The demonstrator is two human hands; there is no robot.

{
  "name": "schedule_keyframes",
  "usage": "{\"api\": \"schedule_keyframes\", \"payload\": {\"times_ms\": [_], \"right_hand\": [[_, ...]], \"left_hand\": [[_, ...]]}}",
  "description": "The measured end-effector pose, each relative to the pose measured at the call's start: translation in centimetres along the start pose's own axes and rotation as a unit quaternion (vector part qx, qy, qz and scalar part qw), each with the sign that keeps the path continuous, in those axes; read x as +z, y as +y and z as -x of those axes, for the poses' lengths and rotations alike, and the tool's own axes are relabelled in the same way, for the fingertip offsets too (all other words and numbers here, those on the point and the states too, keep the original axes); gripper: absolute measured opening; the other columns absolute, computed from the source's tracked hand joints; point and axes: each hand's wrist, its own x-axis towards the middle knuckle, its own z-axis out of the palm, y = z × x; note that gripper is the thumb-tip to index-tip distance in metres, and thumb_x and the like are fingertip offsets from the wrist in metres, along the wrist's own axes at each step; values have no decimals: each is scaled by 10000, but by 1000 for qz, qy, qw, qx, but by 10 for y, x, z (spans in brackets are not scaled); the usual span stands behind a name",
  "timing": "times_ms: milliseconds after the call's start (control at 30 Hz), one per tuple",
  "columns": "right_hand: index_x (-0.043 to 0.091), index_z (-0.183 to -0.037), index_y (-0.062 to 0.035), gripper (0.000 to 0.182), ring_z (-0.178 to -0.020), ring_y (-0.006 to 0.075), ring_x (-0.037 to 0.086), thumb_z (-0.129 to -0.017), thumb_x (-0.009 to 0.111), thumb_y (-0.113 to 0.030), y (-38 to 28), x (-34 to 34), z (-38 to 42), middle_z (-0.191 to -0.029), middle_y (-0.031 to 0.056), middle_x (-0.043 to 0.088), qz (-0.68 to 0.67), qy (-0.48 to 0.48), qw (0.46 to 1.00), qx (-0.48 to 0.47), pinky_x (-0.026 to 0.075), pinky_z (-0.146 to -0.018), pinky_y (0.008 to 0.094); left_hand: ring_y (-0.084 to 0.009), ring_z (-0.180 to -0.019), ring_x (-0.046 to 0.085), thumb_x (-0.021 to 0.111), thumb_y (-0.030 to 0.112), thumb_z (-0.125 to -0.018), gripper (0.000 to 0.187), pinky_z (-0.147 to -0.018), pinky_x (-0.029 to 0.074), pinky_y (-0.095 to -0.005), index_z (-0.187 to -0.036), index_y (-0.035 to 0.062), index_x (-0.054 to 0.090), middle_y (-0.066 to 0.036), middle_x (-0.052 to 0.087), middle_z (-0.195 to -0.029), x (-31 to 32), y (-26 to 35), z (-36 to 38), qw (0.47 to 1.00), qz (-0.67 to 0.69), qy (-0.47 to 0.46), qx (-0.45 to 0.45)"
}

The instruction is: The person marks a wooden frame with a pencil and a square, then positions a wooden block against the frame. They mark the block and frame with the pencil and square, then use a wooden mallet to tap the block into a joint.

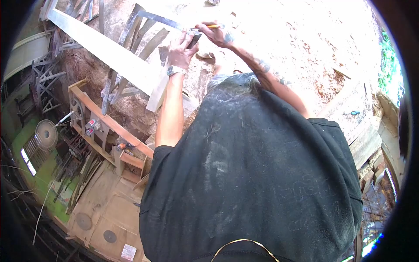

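My left hand (180,53), with a wristwatch (176,70) at the wrist, is closed around a dark, straight-edged block (194,40), possibly part of a square. The fingers reach the near end of a narrow grey-blue strip (159,18). Just to the right, my right hand (214,34) pinches a yellow pencil (212,26). Its tip points left, close to my left fingers; whether it touches the strip cannot be made out. A long pale board (100,46) slants from the upper left toward my left forearm.
Wooden trestle legs (142,37) stand under the strip. At left are a wooden frame (109,120), a power tool (125,146), cans (91,126) and a fan (46,134). Sawdust covers the ground (301,56). A small teal tool (352,113) lies at right.
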Motion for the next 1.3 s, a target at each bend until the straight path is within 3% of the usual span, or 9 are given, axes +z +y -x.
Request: {"api": "schedule_keyframes", "payload": {"times_ms": [100, 200, 367, 700, 767, 867, 1000, 1100, 1300], "right_hand": [[731, -973, -2, 346, -616, 150, 547, -1036, 579, -307, -34, -36, -26, -614, 75, 558, 24, -117, 971, 209, 471, -590, 377], [728, -998, -4, 362, -621, 172, 567, -1038, 580, -332, -68, -48, -29, -660, 93, 614, -2, -58, 990, 128, 485, -607, 390], [720, -1133, -33, 382, -830, 268, 701, -1044, 578, -377, -45, -37, -12, -893, 174, 724, -9, -39, 990, 132, 541, -761, 407], [713, -1178, -37, 332, -948, 262, 689, -1061, 560, -307, -53, -34, -3, -1038, 144, 739, -9, -62, 987, 146, 537, -860, 367], [713, -1179, -27, 326, -959, 260, 690, -1059, 563, -291, -65, -36, -4, -1061, 135, 744, -2, -58, 990, 132, 540, -869, 360], [721, -1163, -11, 311, -952, 238, 698, -1051, 581, -265, -51, -15, -11, -1046, 137, 754, -67, -32, 994, 74, 546, -861, 356], [735, -1096, 5, 301, -830, 184, 675, -1038, 603, -259, -38, 7, -16, -919, 127, 746, -125, 17, 988, 92, 544, -766, 338], [737, -1069, 5, 309, -799, 154, 634, -1031, 614, -277, -20, -1, -19, -864, 90, 717, -125, -21, 981, 145, 516, -707, 328], [736, -998, -7, 301, -709, 120, 566, -1022, 613, -280, -22, 14, -19, -767, 24, 668, -154, 26, 979, 132, 483, -649, 321]], "left_hand": [[-355, -1078, 664, 810, 398, -803, 544, -990, 511, -455, -1286, 161, 729, -123, 622, -1430, 0, -6, 3, 1000, 7, -11, -1], [-347, -1098, 658, 805, 426, -799, 544, -988, 509, -463, -1260, 145, 740, -122, 615, -1441, 2, -7, 4, 1000, -17, 0, 12], [-352, -1040, 681, 809, 398, -795, 506, -962, 518, -464, -1223, 131, 757, -128, 624, -1429, 1, -5, -1, 999, -18, 18, 31], [-352, -1008, 693, 818, 343, -795, 472, -936, 535, -450, -1208, 123, 762, -136, 633, -1413, 0, -1, -3, 999, -16, 27, 31], [-358, -1100, 661, 818, 355, -793, 544, -985, 514, -456, -1288, 150, 722, -137, 615, -1435, -1, 0, -1, 1000, 2, -2, 5], [-353, -1124, 650, 826, 335, -778, 576, -995, 513, -448, -1316, 164, 709, -136, 612, -1438, 2, -2, -1, 1000, 12, -10, -4], [-346, -1092, 658, 834, 315, -755, 570, -977, 524, -440, -1296, 170, 722, -129, 620, -1431, 3, -2, -1, 999, 36, -14, -25], [-334, -930, 710, 838, 279, -753, 482, -870, 570, -415, -1216, 167, 761, -126, 677, -1347, 3, -4, -4, 999, -6, 39, 14], [-320, -949, 696, 842, 290, -742, 493, -889, 566, -414, -1218, 188, 763, -84, 668, -1374, 0, 3, -3, 999, -12, 34, -1]]}}
